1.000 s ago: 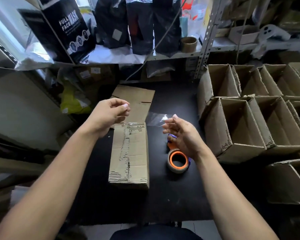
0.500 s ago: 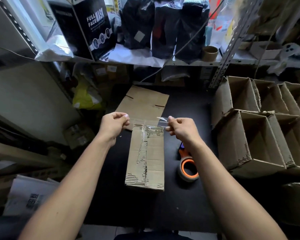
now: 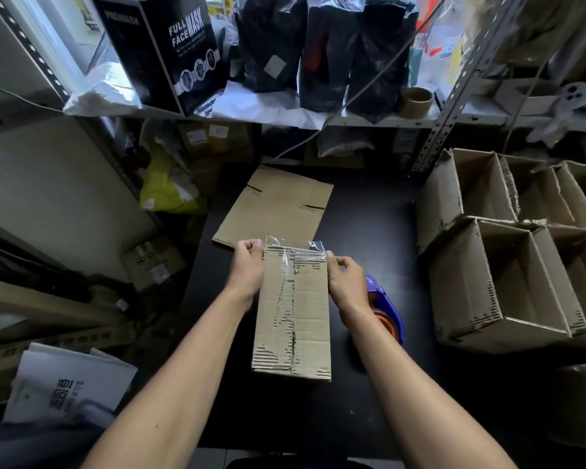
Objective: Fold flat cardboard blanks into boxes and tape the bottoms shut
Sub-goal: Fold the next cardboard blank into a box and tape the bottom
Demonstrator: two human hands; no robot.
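A folded cardboard box [image 3: 293, 319] lies bottom-up on the black table [image 3: 359, 401], its flaps meeting along a rough centre seam. A strip of clear tape [image 3: 293, 247] stretches across the box's far end. My left hand [image 3: 249, 265] pinches the strip's left end at the box's left edge. At the right edge my right hand [image 3: 344, 282] pinches the other end. A tape dispenser [image 3: 386, 311] with an orange roll and blue body lies just right of my right wrist, partly hidden by it.
A flat cardboard blank [image 3: 278, 206] lies at the table's far side. Several open finished boxes [image 3: 508, 275] are stacked to the right. Shelving [image 3: 318, 116] with black bags and a mask box hangs above. Papers [image 3: 65, 384] and cartons crowd the floor at left.
Both hands came down and closer to the box, lowering the tape strip onto its far end. The right hand left the dispenser area and now sits at the box's right edge.
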